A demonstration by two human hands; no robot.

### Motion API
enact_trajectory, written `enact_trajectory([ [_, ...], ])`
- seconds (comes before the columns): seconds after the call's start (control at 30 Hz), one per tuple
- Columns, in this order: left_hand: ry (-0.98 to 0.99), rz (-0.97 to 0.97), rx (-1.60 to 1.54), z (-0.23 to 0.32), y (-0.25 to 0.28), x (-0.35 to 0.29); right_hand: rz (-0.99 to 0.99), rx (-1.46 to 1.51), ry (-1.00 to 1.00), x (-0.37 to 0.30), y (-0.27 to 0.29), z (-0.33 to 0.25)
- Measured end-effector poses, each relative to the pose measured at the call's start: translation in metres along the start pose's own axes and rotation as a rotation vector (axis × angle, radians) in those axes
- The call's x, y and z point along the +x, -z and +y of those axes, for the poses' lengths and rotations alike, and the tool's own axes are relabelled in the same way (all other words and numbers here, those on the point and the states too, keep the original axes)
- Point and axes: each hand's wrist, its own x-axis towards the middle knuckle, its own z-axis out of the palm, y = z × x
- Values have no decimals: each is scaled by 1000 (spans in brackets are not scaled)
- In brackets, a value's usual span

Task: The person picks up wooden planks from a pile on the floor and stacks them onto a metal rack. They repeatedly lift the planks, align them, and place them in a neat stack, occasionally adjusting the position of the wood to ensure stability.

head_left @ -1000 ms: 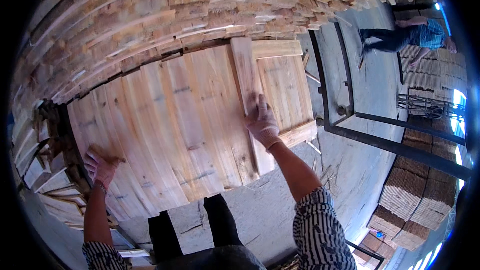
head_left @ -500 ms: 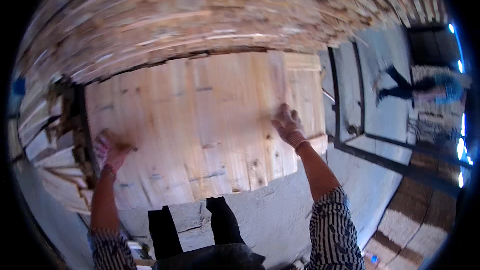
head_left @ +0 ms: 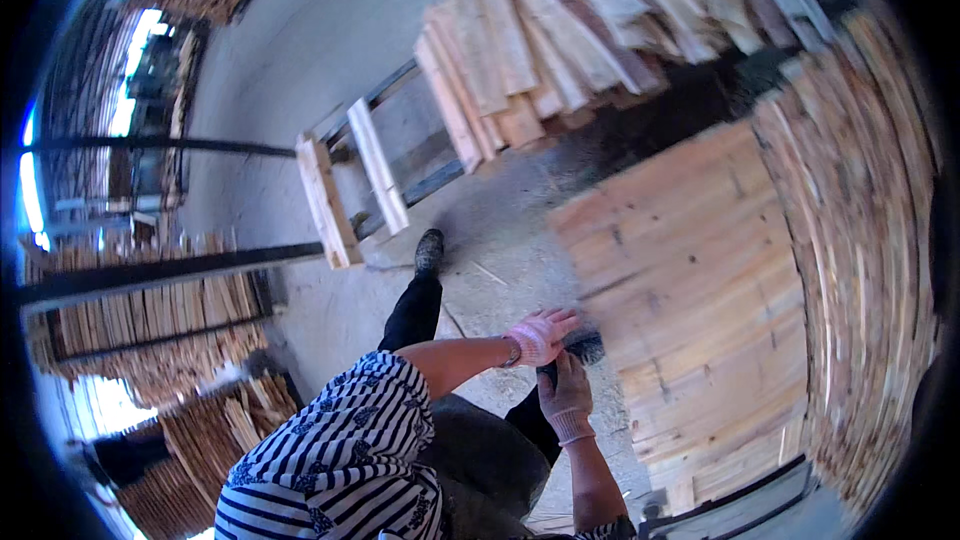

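Note:
My left hand (head_left: 543, 336), in a pink-and-white work glove, reaches across in front of my body with its fingers stretched out. Just below it is my right hand (head_left: 567, 400), also gloved, its fingers pointing away from me and seen from the back. The two hands are close together, and I see nothing held in either. Beside them on the right lies a layer of pale wooden boards (head_left: 700, 310), set edge to edge, with dark knots and marks. A shoe (head_left: 585, 345) shows partly behind my hands.
Loose planks (head_left: 540, 40) lie heaped ahead on a dark metal frame (head_left: 437, 180). Two short boards (head_left: 328, 205) rest across its near end. A tall stack of wood (head_left: 860, 240) borders the boards on the right. More wood stacks (head_left: 160, 305) stand left, beyond dark rails (head_left: 180, 275).
My view has swung left, so the board layer now sits on the right. Both hands have come off the boards and together in front of me. The loose planks have come into view.

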Motion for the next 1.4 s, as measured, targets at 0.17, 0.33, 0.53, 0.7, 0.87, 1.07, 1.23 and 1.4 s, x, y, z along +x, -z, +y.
enact_trajectory([
  [0.17,534,324,-422,-136,38,-110,-487,-186,-70,65,-43,-55],
  [0.33,1084,594,-323,-342,113,-199,-482,-209,-117,140,-120,-122],
  [0.53,1388,670,-665,-546,209,-244,-364,-121,-18,309,-249,-213],
  [0.7,1477,764,-811,-643,205,-228,-137,-42,-39,461,-323,-325],
  [0.87,1550,871,-680,-637,205,-194,-248,-24,-265,511,-377,-352],
  [1.07,1103,1055,-1069,-687,159,-226,-348,106,-257,457,-356,-356],
  [1.23,726,808,-1558,-577,198,-230,-289,336,-258,348,-271,-334],
  [1.4,509,715,-1825,-403,172,-215,-220,489,-277,235,-163,-311],
])
